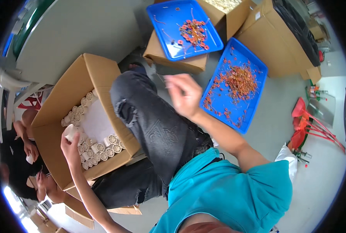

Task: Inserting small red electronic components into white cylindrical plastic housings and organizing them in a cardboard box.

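My left hand (70,149) is closed around a white plastic cylinder (69,133), raised over the near left part of an open cardboard box (99,75). Inside that box lie several more short white round plastic parts (103,156), beside a pale flat sheet (96,120). My right hand (185,95) is above my bent knee, between the box and the blue trays. Its thumb and fingers are pinched together, blurred by motion. A thin line seems to stick out from the fingertips, too faint to name.
A blue tray (159,23) of red-and-orange wired pieces rests on a carton. Another blue tray (215,110) with a heap of similar pieces lies to its right. Tall cartons (274,42) stand at the far right. Another person's hand (31,151) is at the left.
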The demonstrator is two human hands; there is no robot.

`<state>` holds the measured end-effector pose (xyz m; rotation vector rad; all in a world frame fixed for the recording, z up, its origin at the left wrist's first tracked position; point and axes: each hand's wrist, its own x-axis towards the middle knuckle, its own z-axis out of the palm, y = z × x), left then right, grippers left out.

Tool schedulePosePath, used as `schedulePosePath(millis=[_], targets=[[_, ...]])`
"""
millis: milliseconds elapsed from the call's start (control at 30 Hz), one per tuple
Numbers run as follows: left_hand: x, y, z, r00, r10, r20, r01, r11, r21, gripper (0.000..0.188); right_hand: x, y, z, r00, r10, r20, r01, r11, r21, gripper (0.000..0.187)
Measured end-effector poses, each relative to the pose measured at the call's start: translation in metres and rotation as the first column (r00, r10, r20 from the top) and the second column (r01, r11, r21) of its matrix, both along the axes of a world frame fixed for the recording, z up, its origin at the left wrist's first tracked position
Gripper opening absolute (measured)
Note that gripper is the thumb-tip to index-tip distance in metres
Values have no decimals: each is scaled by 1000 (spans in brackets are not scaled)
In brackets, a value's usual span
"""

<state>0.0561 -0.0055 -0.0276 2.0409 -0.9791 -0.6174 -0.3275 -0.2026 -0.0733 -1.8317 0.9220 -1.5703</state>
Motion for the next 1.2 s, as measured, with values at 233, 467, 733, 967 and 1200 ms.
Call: schedulePosePath(millis=[233,467,733,967,1200], targets=[[-20,-7,-26,685,-56,-726,-239,925,-297,47,-281,27,-249,655,-214,-725,725,447,523,32],[-25,-8,-41,473,-20,-881,-433,865,-252,48,-328,-51,-305,545,-122,-829,740,536,408,34],[-43,-12,-36,457,5,-890,-524,809,-265,41,-317,-97,-322,373,68,-925,846,385,369,27],[-35,-5,-61,490,43,-871,-506,827,-244,39,-323,-88,-333,330,92,-940,829,448,335,27],[-50,-26,-49,585,68,-808,-439,865,-244,26,-343,-57,-335,343,-60,-937,828,490,271,33]])
